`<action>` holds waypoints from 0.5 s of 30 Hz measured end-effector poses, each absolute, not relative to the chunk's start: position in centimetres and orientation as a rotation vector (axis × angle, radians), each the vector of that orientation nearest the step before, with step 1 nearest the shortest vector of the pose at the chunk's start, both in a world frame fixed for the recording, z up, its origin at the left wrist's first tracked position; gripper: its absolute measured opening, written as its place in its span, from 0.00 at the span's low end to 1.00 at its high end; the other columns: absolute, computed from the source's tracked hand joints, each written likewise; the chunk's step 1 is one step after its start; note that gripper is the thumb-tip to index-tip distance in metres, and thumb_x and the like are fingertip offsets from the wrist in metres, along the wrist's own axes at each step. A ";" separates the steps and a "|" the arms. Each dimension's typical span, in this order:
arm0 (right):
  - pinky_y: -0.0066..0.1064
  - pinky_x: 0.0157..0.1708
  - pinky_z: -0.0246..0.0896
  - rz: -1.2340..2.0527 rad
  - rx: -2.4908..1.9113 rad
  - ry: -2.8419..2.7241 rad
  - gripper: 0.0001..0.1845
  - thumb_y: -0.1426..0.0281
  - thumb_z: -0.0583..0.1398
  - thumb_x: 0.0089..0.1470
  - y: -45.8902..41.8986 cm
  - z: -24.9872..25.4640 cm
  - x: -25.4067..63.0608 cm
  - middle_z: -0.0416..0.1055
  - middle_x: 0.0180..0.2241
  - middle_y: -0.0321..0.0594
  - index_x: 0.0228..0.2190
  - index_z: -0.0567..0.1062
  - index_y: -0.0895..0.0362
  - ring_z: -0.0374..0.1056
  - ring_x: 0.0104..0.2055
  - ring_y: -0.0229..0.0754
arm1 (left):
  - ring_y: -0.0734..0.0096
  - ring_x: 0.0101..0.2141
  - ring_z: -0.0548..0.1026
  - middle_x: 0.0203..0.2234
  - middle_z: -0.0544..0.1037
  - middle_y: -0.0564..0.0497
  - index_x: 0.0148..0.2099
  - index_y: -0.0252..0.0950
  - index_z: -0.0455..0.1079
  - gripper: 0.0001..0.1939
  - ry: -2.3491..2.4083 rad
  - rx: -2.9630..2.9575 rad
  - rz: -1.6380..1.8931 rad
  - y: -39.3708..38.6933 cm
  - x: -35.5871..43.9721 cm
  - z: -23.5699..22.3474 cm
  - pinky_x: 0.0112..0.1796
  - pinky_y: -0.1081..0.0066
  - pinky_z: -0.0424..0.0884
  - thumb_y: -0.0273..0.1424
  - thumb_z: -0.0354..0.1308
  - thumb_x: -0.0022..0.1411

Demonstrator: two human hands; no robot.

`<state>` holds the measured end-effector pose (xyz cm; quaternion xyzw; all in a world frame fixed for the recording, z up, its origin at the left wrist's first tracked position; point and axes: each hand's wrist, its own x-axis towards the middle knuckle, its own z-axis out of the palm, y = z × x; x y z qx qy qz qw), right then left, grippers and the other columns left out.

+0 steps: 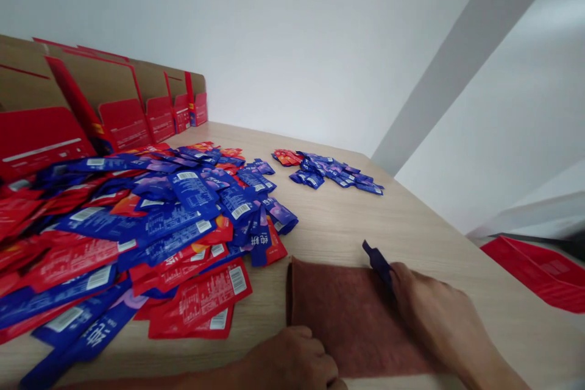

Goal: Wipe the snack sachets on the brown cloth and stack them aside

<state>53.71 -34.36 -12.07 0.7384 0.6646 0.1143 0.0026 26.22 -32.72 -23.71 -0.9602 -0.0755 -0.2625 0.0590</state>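
Observation:
A folded brown cloth (347,317) lies on the table near the front. My right hand (429,311) is closed on a dark blue packet (378,263), held edge-on over the cloth's right part. The packet's far end sticks out past the fingers. My left hand (292,361) rests at the cloth's lower left corner, its fingers curled; whatever they may grip is hidden. Left of the cloth spreads a large heap of blue packets (194,192) and red packets (201,298), with barcodes and printing on many of them.
Open red cardboard boxes (125,122) stand in a row at the back left against the wall. A smaller group of blue and red packets (326,167) lies at the back of the wooden table (329,225). Beyond the right edge is a red bag-like object (534,271).

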 end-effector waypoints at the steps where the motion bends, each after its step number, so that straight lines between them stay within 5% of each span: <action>1: 0.40 0.24 0.64 0.364 2.350 2.072 0.16 0.70 0.52 0.66 -33.8 -11.2 53.3 0.81 0.26 0.49 0.35 0.79 0.51 0.80 0.27 0.59 | 0.74 0.21 0.70 0.21 0.74 0.59 0.29 0.38 0.64 0.22 -0.216 -2.899 -0.790 -32.7 26.3 -23.8 0.27 0.68 0.62 0.35 0.72 0.69; 4: 0.37 0.27 0.63 0.159 2.462 2.381 0.17 0.62 0.52 0.67 -31.4 -8.7 50.6 0.80 0.26 0.45 0.33 0.78 0.50 0.78 0.27 0.53 | 0.73 0.22 0.72 0.23 0.75 0.58 0.31 0.38 0.65 0.20 -0.188 -2.910 -0.731 -32.7 26.4 -24.1 0.27 0.68 0.62 0.34 0.72 0.70; 7: 0.33 0.25 0.60 -0.505 2.555 2.693 0.19 0.54 0.55 0.63 -28.2 -7.0 45.4 0.74 0.22 0.38 0.28 0.76 0.51 0.70 0.24 0.45 | 0.72 0.25 0.74 0.25 0.77 0.58 0.35 0.38 0.68 0.15 -0.149 -2.954 -0.674 -32.6 26.5 -24.3 0.28 0.69 0.62 0.33 0.70 0.72; 11: 0.27 0.21 0.49 -1.499 2.394 2.693 0.11 0.65 0.61 0.56 -23.9 -5.3 36.6 0.65 0.18 0.30 0.24 0.75 0.55 0.56 0.20 0.35 | 0.72 0.23 0.72 0.25 0.78 0.58 0.36 0.38 0.70 0.14 -0.176 -3.022 -0.608 -32.3 26.8 -23.8 0.28 0.69 0.64 0.34 0.67 0.75; 15: 0.24 0.20 0.54 -1.705 2.163 2.737 0.11 0.73 0.63 0.58 -19.9 -3.2 28.3 0.65 0.20 0.29 0.23 0.74 0.56 0.60 0.22 0.34 | 0.74 0.20 0.70 0.22 0.76 0.57 0.32 0.36 0.70 0.20 -0.202 -3.094 -0.523 -31.9 27.1 -23.2 0.25 0.70 0.64 0.38 0.64 0.78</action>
